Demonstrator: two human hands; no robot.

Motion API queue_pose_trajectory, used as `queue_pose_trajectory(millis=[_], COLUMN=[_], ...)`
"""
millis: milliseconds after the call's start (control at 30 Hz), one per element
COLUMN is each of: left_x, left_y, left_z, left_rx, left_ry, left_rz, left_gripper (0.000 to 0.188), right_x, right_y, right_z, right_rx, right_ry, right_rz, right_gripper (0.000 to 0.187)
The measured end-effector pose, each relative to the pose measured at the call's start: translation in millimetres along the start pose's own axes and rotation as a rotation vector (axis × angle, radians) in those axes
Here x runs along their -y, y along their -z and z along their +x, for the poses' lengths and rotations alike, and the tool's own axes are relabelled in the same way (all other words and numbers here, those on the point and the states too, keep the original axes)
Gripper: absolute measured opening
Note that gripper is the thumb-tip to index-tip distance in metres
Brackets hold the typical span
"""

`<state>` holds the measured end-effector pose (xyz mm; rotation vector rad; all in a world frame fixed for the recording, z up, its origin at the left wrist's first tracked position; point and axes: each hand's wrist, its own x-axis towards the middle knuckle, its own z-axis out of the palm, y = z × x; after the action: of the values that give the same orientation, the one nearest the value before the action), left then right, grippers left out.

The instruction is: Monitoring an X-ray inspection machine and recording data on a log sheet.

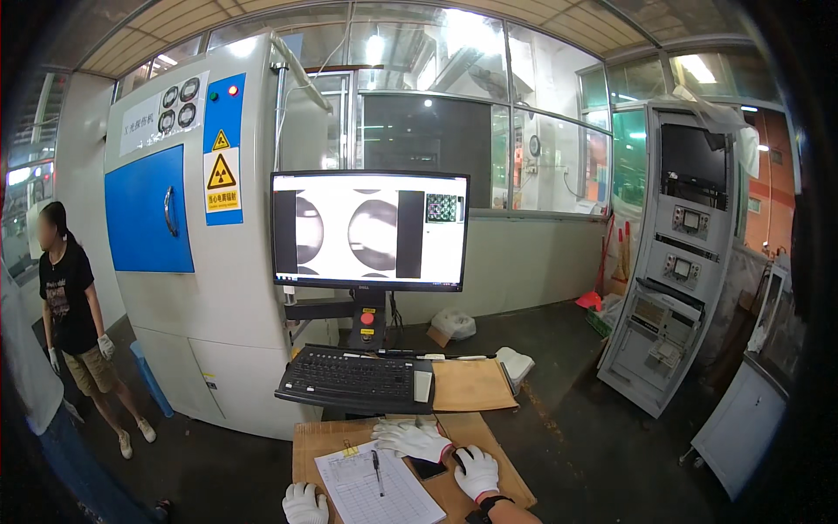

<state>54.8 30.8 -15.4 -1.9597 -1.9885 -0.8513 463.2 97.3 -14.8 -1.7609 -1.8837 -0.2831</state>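
Observation:
My right hand (477, 474), in a white knitted glove, lies over a black computer mouse (459, 457) on the cardboard-topped desk (484, 428). My left hand (305, 504), gloved too, rests at the desk's lower left corner with nothing visible in it. Between my hands lie printed table sheets (353, 485) with a binder clip (351, 451) and a black pen (378, 473) on them. A pair of white gloves (410, 438) is beyond the sheets, partly over a dark phone-like slab (429, 468). Above stands a monitor (370, 231) showing grey X-ray images of round shapes.
A black keyboard (349, 375) and a tan pad (471, 384) sit on a shelf behind the desk. A red stop button (367, 320) is under the monitor. Left stands a large X-ray cabinet (236, 332), with a person (70, 306) beside it. An instrument rack (668, 262) stands right.

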Motion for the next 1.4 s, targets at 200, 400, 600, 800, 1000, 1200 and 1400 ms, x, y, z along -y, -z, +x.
queue_pose_trajectory(millis=[200,400,600,800,1000,1200,1400], left_x=[-0.4,0.2,2.0,-1.3,-1.6,-2.7,-1.9], left_y=[0.7,-0.6,-1.5,4.0,2.4,4.8,3.0], left_z=[-0.6,-0.9,-1.3,-1.5,-0.6,-1.5,-0.5], left_rx=[-0.011,-0.016,0.0,-0.027,-0.01,-0.005,-0.04], left_ry=[-0.001,-0.002,-0.007,0.015,0.004,0.016,-0.015], left_rz=[0.009,0.01,0.002,-0.013,0.006,-0.013,-0.01], left_gripper=[0.026,0.027,0.028,0.026,0.024,0.024,0.024], right_x=[0.9,0.2,0.2,1.6,1.1,2.1,3.8], right_y=[0.8,0.0,0.2,0.0,0.4,3.1,5.8], right_z=[-0.2,0.6,-0.3,2.0,-0.5,0.1,1.1], right_rx=[-0.018,-0.026,-0.044,-0.02,-0.033,-0.017,0.007], right_ry=[0.005,0.011,0.023,0.034,0.019,0.019,0.006], right_rz=[0.003,-0.002,-0.006,0.007,0.008,0.023,0.013], right_gripper=[0.045,0.044,0.044,0.043,0.044,0.044,0.044])
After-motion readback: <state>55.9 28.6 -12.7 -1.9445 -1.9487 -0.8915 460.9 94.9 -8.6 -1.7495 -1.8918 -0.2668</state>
